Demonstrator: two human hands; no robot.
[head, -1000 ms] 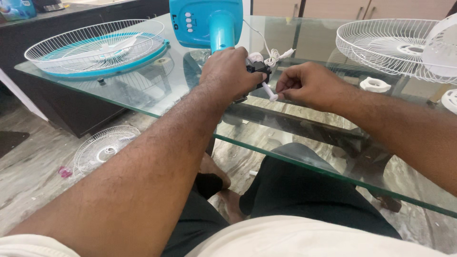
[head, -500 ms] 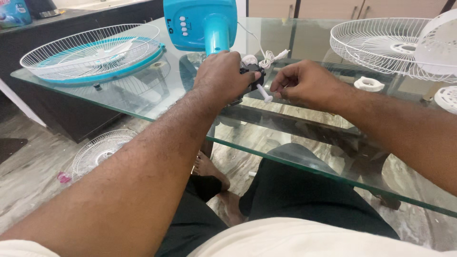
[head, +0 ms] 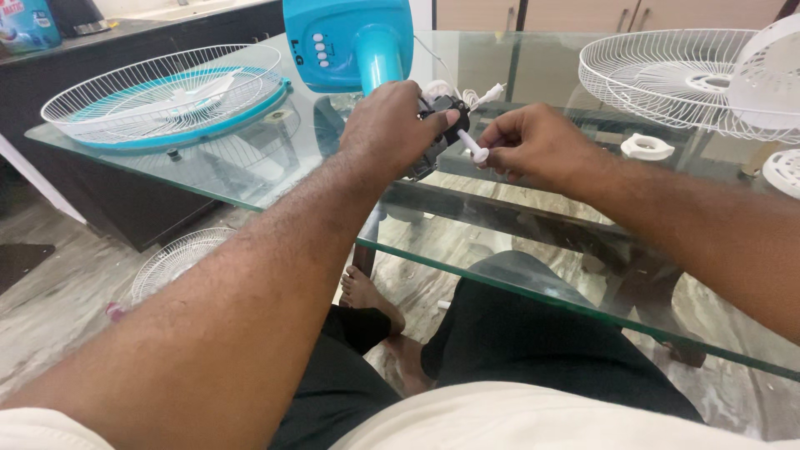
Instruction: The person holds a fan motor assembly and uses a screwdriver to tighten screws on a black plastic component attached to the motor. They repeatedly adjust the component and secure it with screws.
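My left hand (head: 392, 129) is closed around a small black fan motor part (head: 440, 117), held just above the glass table (head: 250, 179). My right hand (head: 533, 148) pinches a short white shaft piece (head: 473, 148) that points at the black part from the right. The two hands are close together, almost touching. Behind them stands a turquoise fan base (head: 350, 42) with a column and a row of white buttons. A white cord and plug (head: 483, 93) lie just past my fingers.
A white wire fan guard with a turquoise rim (head: 167, 92) lies at the table's left. Another white guard (head: 667, 79) and a white blade (head: 771, 75) sit at the right, with white ring parts (head: 647, 147) nearby. A third guard (head: 171, 262) rests on the floor below.
Both hands have lifted a little from the glass. The white shaft piece is now clearly visible between the right fingers and the black part.
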